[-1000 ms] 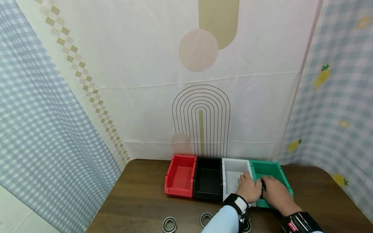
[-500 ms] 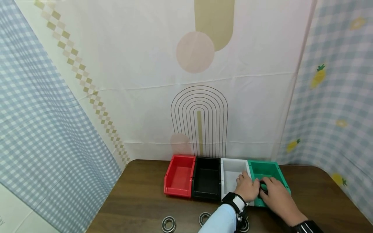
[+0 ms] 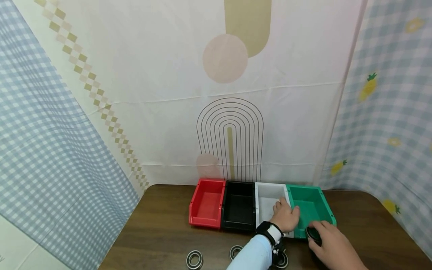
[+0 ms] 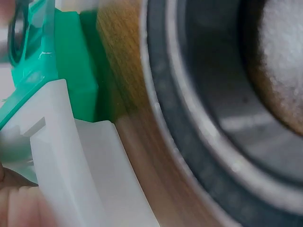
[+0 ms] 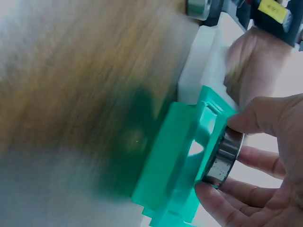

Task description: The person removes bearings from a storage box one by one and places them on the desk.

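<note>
My right hand [image 3: 332,243] pinches a dark-rimmed ball bearing [image 3: 314,235] by its edges, at the front of the green bin [image 3: 310,205]. The right wrist view shows the bearing's shiny metal side [image 5: 225,158] between thumb and fingers. My left hand [image 3: 285,217] lies over the white bin [image 3: 264,204], close to its wall against the green bin, fingers loosely spread; its underside is hidden. Below the left wrist, another bearing [image 3: 281,260] lies on the table, partly covered; a large bearing [image 4: 189,113] fills the right of the left wrist view.
A red bin [image 3: 207,204] and a black bin [image 3: 239,206] stand left of the white one, all in a row. Two more bearings lie on the wooden table [image 3: 152,232]: one [image 3: 194,260] at the left, one [image 3: 234,251] partly behind the left sleeve. Cloth hangs behind.
My right hand has moved away from the left hand, toward me and to the right, carrying the bearing from inside the green bin to its front edge. The left hand has stayed nearly still.
</note>
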A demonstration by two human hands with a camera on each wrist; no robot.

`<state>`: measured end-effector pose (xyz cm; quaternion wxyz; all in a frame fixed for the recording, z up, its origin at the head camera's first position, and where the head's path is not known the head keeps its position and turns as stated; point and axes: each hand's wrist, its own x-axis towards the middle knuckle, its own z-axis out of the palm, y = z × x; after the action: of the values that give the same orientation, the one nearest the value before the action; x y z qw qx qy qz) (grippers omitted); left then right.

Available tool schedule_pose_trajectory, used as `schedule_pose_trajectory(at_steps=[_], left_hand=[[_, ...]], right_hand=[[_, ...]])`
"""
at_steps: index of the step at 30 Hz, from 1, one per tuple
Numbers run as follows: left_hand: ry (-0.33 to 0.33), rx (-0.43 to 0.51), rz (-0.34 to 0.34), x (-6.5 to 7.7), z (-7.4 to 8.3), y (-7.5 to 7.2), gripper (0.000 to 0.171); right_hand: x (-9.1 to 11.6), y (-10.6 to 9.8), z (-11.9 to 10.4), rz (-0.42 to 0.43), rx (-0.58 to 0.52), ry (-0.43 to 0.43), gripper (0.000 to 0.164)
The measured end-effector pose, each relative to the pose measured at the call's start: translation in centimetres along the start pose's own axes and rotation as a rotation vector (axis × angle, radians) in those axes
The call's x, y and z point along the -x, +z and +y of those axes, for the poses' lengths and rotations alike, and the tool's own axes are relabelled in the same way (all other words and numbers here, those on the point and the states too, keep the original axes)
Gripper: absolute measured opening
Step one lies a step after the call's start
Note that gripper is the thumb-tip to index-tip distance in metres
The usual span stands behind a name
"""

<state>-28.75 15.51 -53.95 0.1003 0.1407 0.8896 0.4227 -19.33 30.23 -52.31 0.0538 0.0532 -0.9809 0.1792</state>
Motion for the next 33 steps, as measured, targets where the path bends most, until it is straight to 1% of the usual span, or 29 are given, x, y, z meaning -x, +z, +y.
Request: schedule_pose_trajectory(at_steps=[5, 12, 17, 22, 25, 28, 33], left_hand=[[0.002, 0.013, -0.017, 0.0, -0.1, 0.0, 0.07], [-0.021, 0.008, -0.037, -0.1, -0.2, -0.2, 0.072], [-0.025, 0.022, -0.031, -0.1, -0.2, -0.2, 0.072], [-0.032, 0.019, -0.039, -0.3, -0.4, 0.0, 0.073], [-0.026, 0.025, -0.044, -0.2, -0.5, 0.0, 0.073], [-0.021, 0.025, -0.049, 0.0, -0.4, -0.1, 0.074], [-0.022, 0.016, -0.053, 0.0, -0.2, -0.4, 0.073]], right_hand=[[0.9, -0.1, 0.3, -0.015, -0.013, 0.004, 0.037], [1.0, 0.3, 0.4, -0.094, -0.039, 0.038, 0.044], [0.9, 0.5, 0.4, -0.107, -0.05, 0.052, 0.043], [1.0, 0.4, 0.2, -0.1, -0.051, 0.049, 0.041], [1.2, 0.5, 0.0, -0.108, -0.059, 0.049, 0.041], [1.4, 0.7, -0.2, -0.133, -0.084, 0.053, 0.04], [1.8, 1.3, -0.7, -0.181, -0.13, 0.045, 0.033]])
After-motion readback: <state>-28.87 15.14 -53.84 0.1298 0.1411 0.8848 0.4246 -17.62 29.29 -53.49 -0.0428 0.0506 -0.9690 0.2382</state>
